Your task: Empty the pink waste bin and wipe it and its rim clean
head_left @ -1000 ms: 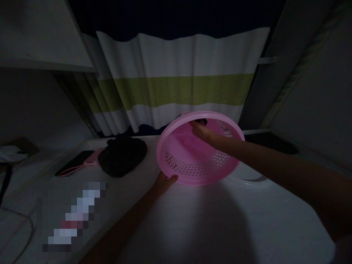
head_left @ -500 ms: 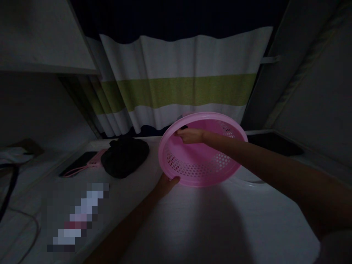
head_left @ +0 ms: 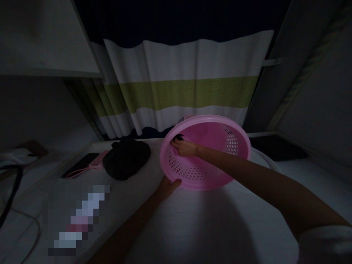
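Observation:
A pink plastic basket (head_left: 205, 183) with rows of holes in its wall is tilted on its side, its mouth facing me. My left hand (head_left: 169, 187) grips the lower left of its rim, the thumb over the edge and the other fingers hidden beneath. Inside the basket, my right hand (head_left: 185, 147) is closed around a small black cloth (head_left: 178, 137) against the left inner wall. Most of the cloth is hidden by the fingers and the shade.
On the white surface at left lie a black bag (head_left: 126, 157), a pink strapped item (head_left: 96, 161) and a dark flat object (head_left: 81, 165). A blurred-out patch is nearer. At right lies a black flat item (head_left: 277, 146). A striped curtain (head_left: 176, 93) hangs behind.
My right hand has moved slightly down along the basket's left inner wall with the black cloth. My left hand keeps its hold on the rim. The view has shifted slightly.

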{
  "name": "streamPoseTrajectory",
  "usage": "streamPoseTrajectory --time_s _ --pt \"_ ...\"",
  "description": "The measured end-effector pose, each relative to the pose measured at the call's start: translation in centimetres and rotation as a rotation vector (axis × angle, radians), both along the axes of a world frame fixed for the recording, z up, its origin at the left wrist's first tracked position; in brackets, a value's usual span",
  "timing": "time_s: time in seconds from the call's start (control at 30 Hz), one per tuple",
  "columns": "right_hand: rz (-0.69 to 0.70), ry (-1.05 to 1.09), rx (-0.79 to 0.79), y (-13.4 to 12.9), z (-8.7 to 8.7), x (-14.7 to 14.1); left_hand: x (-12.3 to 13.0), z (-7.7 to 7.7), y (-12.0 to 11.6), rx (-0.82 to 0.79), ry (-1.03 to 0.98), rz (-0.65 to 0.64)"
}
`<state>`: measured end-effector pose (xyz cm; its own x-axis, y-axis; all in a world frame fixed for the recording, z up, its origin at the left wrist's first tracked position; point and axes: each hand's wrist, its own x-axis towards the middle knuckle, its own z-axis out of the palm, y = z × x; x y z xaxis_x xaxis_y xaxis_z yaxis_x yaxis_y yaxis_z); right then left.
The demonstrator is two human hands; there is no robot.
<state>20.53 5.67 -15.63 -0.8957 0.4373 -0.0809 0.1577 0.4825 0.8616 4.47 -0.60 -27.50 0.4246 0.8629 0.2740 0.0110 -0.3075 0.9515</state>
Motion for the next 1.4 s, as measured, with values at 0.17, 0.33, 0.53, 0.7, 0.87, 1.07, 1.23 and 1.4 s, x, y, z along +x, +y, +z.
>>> streamPoseTrajectory --time_s 0.17,0.33,0.53,0.7,0.87,1.07,1.23,1.4 --pt "-0.095 0.164 -0.155 -0.4 -2.3 0.2 0.0 0.0 0.0 -0.028 0.001 -0.016" --pt "-0.31 0.37 -0.266 -0.5 -5.4 2.5 -0.2 -0.2 0.0 -0.036 0.02 -0.007" --pt "-0.577 0.591 -0.308 -1.4 -7.7 5.0 -0.1 -0.1 0.0 -0.04 0.006 -0.044" --pt "-0.655 0.742 -0.305 -1.2 -6.4 4.3 -0.2 -0.1 0.1 -0.001 -0.008 -0.063" --pt "-0.848 0.91 -0.279 0.9 -6.4 4.5 -0.2 -0.4 0.3 0.01 -0.01 -0.055" --pt "-0.866 0.842 -0.526 1.7 -7.1 5.0 -0.3 -0.4 0.2 -0.04 -0.001 -0.054" --pt "-0.845 0.754 -0.69 -0.9 -5.9 4.7 -0.3 -0.1 0.1 -0.029 -0.01 -0.064" --pt "-0.788 0.753 -0.706 -4.9 -5.3 4.8 -0.2 -0.1 0.0 -0.058 -0.04 -0.07"
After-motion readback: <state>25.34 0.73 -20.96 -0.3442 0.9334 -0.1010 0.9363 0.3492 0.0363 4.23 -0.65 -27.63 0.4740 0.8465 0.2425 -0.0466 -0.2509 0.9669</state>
